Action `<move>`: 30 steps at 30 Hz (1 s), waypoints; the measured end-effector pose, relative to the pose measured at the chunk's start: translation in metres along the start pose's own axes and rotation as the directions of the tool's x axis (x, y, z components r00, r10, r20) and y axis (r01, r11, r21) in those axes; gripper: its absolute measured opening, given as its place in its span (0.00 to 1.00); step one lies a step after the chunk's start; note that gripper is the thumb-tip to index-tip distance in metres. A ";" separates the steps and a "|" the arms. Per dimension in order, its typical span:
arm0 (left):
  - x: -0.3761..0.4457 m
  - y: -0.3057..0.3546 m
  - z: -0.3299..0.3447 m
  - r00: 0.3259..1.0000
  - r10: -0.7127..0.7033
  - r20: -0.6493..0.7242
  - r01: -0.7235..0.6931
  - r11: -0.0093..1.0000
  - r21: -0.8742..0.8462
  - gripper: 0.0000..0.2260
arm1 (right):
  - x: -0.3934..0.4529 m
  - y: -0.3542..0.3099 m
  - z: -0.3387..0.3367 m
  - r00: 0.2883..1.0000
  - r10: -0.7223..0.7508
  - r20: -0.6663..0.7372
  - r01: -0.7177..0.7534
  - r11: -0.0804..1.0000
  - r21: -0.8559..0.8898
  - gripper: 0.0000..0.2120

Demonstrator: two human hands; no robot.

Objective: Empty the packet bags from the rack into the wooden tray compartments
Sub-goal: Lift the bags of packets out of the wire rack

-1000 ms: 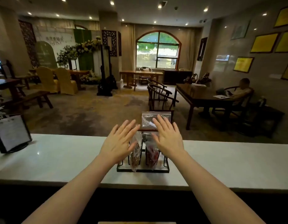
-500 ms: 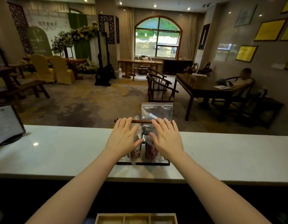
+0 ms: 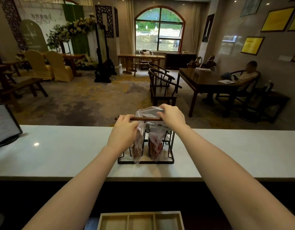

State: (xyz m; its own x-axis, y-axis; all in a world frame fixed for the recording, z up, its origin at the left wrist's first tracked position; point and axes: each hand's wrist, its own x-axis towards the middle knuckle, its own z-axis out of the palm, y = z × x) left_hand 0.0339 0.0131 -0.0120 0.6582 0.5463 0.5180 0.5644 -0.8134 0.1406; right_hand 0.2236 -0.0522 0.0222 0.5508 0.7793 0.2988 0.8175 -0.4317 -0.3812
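A black wire rack (image 3: pixel 146 161) with a brown wooden top bar (image 3: pixel 143 119) stands on the white counter (image 3: pixel 60 155). Two clear packet bags hang in it: a left bag (image 3: pixel 137 150) with brownish pieces and a right bag (image 3: pixel 155 146) with red pieces. My left hand (image 3: pixel 123 131) is closed on the left bag's upper part beside the bar. My right hand (image 3: pixel 171 116) pinches the crumpled top of the right bag above the bar. A wooden tray (image 3: pixel 141 220) with three compartments in view lies at the bottom edge, below the counter.
A tablet-like stand (image 3: pixel 4 125) sits at the counter's left end. Beyond the counter lies a lobby with dark wooden chairs (image 3: pixel 161 87), a dark table (image 3: pixel 208 82) and a seated person (image 3: pixel 246 75) at the right.
Both hands went from lying flat over the bags to gripping them. The right bag's top is now crumpled in my right hand. The view tilted down, showing more of the tray.
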 end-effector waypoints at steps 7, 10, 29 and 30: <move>0.008 0.004 -0.027 0.968 -0.147 0.204 0.165 0.984 -0.071 0.13 | 0.008 -0.013 -0.016 0.981 0.123 -0.153 -0.060 0.929 0.366 0.09; 0.008 0.012 -0.035 0.946 -0.166 0.279 0.194 0.978 -0.073 0.15 | 0.009 -0.035 -0.055 0.952 0.121 -0.283 0.052 0.842 0.537 0.09; 0.001 0.011 -0.053 0.921 -0.294 0.256 0.357 0.370 -0.858 0.13 | -0.057 -0.044 -0.025 0.991 -0.126 0.041 0.047 0.619 0.784 0.07; 0.002 0.012 -0.058 0.918 -0.285 0.275 0.355 0.282 -0.891 0.13 | -0.057 -0.044 -0.018 0.991 -0.120 0.054 0.033 0.625 0.780 0.06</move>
State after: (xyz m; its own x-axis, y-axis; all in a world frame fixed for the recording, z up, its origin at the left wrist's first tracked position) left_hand 0.0129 -0.0072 0.0392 0.5809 0.7882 0.2032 -0.0510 -0.2139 0.9755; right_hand 0.1592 -0.0862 0.0378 0.4387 0.8489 0.2947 0.3982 0.1103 -0.9106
